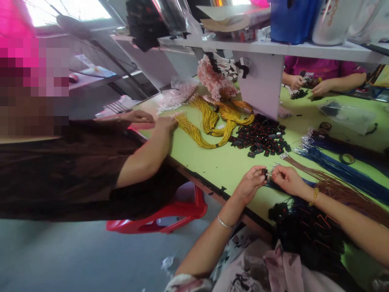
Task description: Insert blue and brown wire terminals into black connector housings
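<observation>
My left hand [251, 183], with a bangle at the wrist, pinches a small black plastic connector housing [264, 174] between thumb and fingertips. Close beside it, my right hand [288, 179] has its fingers curled in a pinch on a thin wire, mostly hidden by the fingers; a pale tip shows near the housing. Dark blue wires [273, 185] pass below both hands. Brown wires [316, 175] with metal terminals lie just beyond my right hand. A heap of loose black housings [261, 136] lies farther back on the green tabletop [209, 170].
Yellow wire bundles [209, 121] lie left of the heap, near a co-worker's arm [148, 156]. Blue wires [340, 162] and a tape roll [347, 158] are at right. Black wired parts [313, 231] are piled by my lap. A shelf [261, 48] overhangs; another person's hands [322, 87] work beyond.
</observation>
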Demonstrator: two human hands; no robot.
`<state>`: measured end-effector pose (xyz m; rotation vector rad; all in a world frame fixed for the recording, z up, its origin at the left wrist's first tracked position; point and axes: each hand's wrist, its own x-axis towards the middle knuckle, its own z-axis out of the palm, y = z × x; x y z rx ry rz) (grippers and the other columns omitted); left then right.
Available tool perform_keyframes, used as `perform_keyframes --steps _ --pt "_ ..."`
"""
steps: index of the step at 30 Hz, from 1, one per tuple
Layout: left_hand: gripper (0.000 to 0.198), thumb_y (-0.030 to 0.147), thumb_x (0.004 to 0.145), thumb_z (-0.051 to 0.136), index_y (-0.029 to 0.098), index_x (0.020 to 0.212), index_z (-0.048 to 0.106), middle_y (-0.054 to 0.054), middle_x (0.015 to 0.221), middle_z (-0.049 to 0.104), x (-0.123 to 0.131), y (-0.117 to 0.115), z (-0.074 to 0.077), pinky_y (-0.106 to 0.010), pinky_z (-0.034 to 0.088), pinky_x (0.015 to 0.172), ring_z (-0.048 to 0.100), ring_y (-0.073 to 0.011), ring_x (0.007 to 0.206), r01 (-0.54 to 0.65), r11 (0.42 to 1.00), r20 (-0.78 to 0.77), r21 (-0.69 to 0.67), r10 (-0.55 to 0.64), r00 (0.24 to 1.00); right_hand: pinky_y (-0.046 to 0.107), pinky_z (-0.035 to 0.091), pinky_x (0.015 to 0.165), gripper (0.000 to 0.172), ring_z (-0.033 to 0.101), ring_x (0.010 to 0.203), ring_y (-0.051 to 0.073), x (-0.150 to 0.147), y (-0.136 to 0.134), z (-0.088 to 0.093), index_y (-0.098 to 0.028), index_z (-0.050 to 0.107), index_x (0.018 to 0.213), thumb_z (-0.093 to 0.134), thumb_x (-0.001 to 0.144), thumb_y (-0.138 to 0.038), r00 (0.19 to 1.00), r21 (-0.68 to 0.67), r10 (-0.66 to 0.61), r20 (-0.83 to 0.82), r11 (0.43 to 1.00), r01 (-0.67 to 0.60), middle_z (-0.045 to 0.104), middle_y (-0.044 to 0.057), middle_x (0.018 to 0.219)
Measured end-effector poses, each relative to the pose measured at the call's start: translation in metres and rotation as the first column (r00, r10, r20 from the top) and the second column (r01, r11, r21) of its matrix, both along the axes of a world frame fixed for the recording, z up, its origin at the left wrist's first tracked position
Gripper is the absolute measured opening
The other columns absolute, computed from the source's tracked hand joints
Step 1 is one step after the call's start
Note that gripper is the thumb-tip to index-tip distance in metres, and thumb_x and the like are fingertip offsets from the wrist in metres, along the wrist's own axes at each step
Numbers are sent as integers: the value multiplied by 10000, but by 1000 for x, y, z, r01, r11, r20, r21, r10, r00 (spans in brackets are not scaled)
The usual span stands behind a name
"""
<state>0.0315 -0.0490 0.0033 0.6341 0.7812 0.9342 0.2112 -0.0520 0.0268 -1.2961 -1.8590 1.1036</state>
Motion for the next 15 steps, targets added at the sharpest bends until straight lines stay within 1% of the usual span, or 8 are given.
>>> perform_keyframes --steps 2,6,10,15 --pt "405 157 610 796 175 974 618 -17 883 609 2 -2 -1 -217 452 746 580 -91 778 16 999 67 -36 -14 998 201 303 505 154 373 520 86 1 0 0 -177 517 656 486 789 -249 998 15 -25 53 1000 24 478 -37 567" --pt "412 136 615 792 175 982 609 -18 899 616 3 -4 -4 -212 459 772 592 -99 827 27 999 143 -45 -21 989 201 288 495 177 359 499 86 1 0 1 -177 505 615 489 772 -256 993 42 -30 116 999 25 457 -38 525" --pt "413 133 630 785 169 998 602 -25 924 628 3 -4 -4 -218 461 787 598 -101 842 49 998 156 -39 -42 987 202 277 486 179 349 490 85 0 0 2 -177 502 600 481 758 -257 991 61 -20 134 998 12 452 -35 513" --pt "402 128 637 780 173 997 608 -24 933 635 3 -5 -4 -228 461 798 602 -102 842 43 998 134 -35 -38 990 203 256 473 177 324 477 80 0 -1 3 -181 480 582 491 741 -257 988 66 -8 155 998 -2 422 -44 497"
